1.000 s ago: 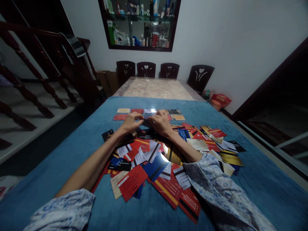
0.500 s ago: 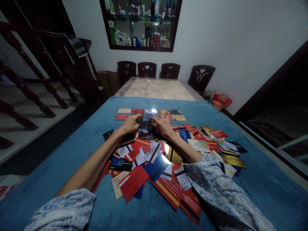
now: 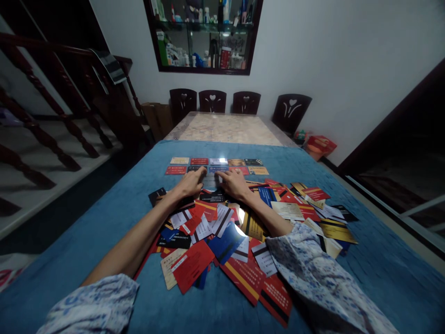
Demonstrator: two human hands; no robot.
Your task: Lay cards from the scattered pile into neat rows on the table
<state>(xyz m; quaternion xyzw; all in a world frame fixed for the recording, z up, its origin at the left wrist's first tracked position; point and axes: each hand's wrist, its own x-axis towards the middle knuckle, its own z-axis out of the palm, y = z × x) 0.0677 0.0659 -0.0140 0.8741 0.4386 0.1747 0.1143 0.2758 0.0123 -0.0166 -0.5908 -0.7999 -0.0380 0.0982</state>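
Note:
A greyish card (image 3: 211,179) lies between my hands, just below the nearer row of laid-out cards. My left hand (image 3: 190,183) grips its left side, with the index finger stretched along the top corner and the other fingers curled. At its right side is my right hand (image 3: 235,183), index fingertip on the top corner and thumb low. Above my fingertips are two rows of bank-type cards, among them a blue card (image 3: 217,170) and a red card (image 3: 175,170). My wrists rest over a loose heap of cards, including a large red card (image 3: 193,265).
More heaped cards spread right, with a gold card (image 3: 336,230) near that edge. Blue cloth (image 3: 104,232) covers the near table; bare marbled tabletop (image 3: 229,126) lies beyond. Several dark chairs (image 3: 212,101) stand at the far end. A wooden railing (image 3: 62,111) runs at left.
The dark, blurred card between my hands has come down flat under the nearer row. My index fingers have straightened forward, and the dark card in that row now shows more.

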